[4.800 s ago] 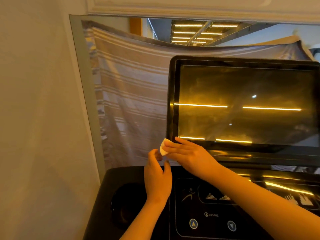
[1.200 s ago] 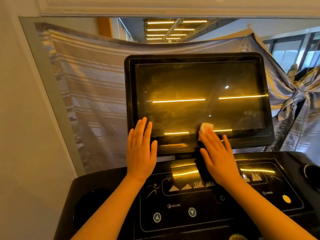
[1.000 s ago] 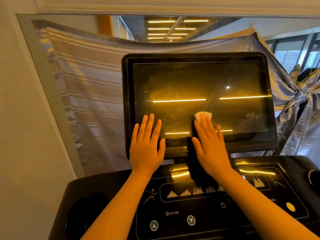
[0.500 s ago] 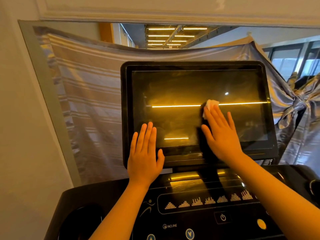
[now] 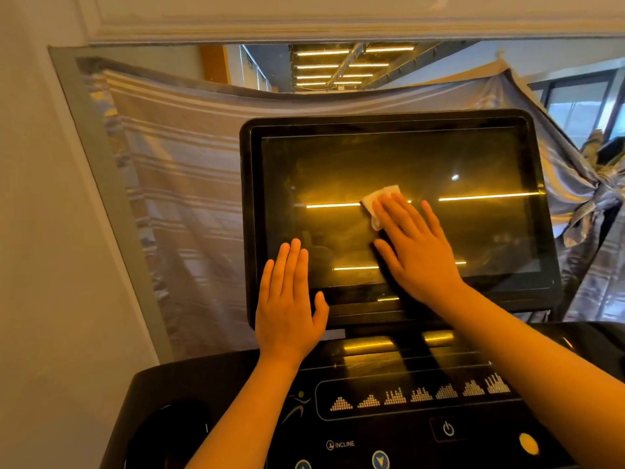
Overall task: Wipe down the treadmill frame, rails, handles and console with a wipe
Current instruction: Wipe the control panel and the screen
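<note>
Head: wipe point(image 5: 380, 198) under right hand point(image 5: 414, 247) fingertips

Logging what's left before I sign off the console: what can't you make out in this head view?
Head view only:
wipe: mostly hidden under the right hand.
screen: light reflections mask any smears; the left hand covers its lower-left corner.
arrow buttons: cut off by the bottom edge.
cup holder: too dark to see inside.
Rails, handles, frame: outside the picture.
</note>
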A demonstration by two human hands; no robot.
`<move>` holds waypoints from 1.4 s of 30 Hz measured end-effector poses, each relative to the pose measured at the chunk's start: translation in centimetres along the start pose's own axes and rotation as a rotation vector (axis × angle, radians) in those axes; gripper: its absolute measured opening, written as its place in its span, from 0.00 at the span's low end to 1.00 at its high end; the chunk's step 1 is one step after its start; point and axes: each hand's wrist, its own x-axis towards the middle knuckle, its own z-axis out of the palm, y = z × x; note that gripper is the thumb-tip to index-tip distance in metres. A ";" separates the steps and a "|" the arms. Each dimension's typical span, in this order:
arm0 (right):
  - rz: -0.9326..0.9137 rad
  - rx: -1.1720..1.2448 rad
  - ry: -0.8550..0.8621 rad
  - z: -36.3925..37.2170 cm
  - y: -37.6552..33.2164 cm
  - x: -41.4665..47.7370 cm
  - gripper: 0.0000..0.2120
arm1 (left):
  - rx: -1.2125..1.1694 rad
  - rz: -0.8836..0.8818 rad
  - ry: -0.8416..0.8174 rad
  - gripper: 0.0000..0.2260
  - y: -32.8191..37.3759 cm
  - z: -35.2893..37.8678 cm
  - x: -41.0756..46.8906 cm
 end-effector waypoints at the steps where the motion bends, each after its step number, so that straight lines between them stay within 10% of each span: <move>1: 0.060 0.019 0.012 -0.2 0.6 1.2 0.30 | 0.001 -0.002 -0.001 0.30 0.1 0.0 0.0; 5: 0.166 0.116 0.034 -0.3 -1.2 5.2 0.33 | 0.012 -0.005 -0.008 0.30 0.1 -0.1 0.0; 11: -0.262 0.016 -0.045 1.2 -4.5 2.4 0.29 | 0.031 -0.002 -0.024 0.29 0.3 -0.4 0.1; 19: 0.331 0.070 0.052 -1.3 5.4 5.5 0.32 | 0.034 -0.002 -0.023 0.28 0.1 -0.1 0.0; 27: -0.120 0.018 0.041 0.5 -4.9 9.1 0.31 | 0.046 0.007 -0.025 0.28 0.1 -0.1 0.0; 35: 0.356 0.145 0.133 -1.3 2.3 11.0 0.30 | 0.032 0.009 -0.004 0.28 0.1 -0.1 0.0; 42: 0.054 0.046 0.018 -1.1 -5.5 13.1 0.32 | 0.034 0.013 -0.023 0.28 0.1 -0.2 0.0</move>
